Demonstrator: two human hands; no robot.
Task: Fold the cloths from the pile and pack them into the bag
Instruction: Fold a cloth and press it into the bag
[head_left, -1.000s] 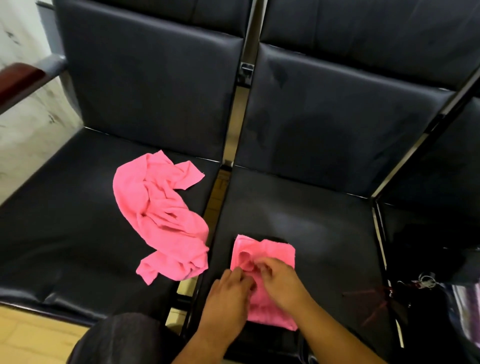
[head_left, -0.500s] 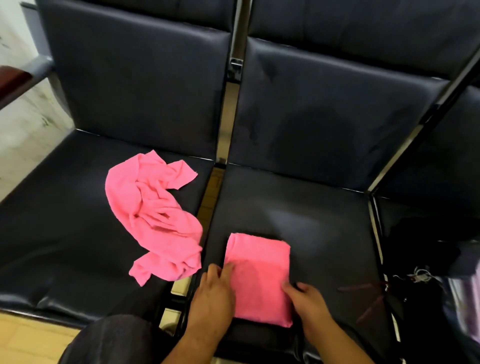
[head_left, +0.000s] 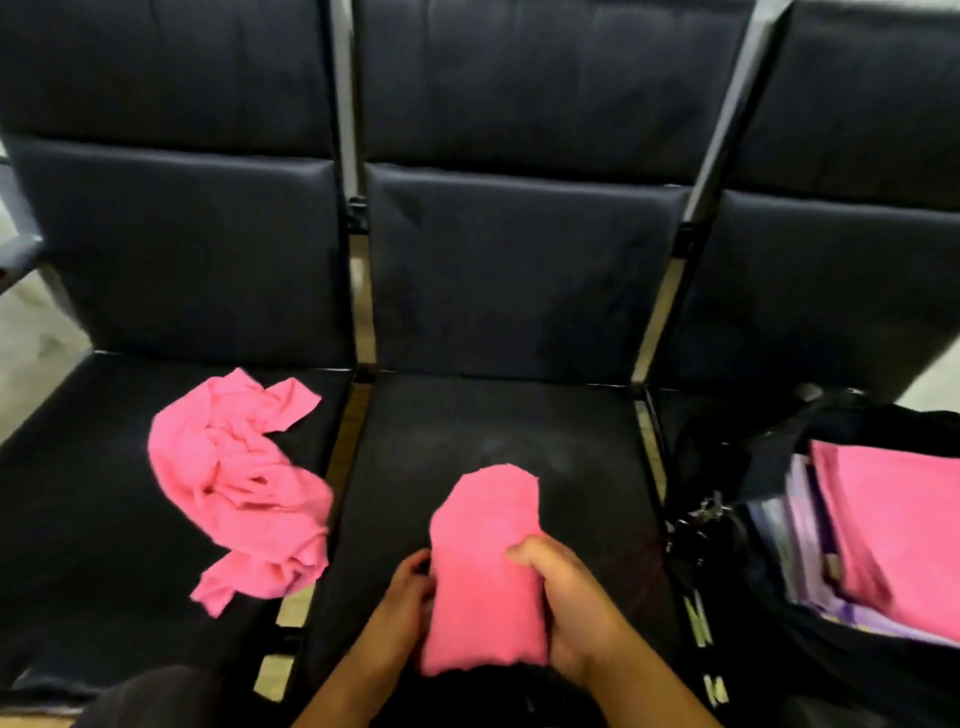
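Your left hand (head_left: 402, 597) and right hand (head_left: 571, 608) are both gripping the folded pink cloth (head_left: 485, 566) above the middle seat (head_left: 493, 431).

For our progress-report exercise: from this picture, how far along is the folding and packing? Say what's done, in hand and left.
Done: a packed cloth lies in the bag. In hand: the left hand and right hand grip a folded cloth over the middle seat, not yet packed. Left: the pile on the left seat is crumpled and unfolded.
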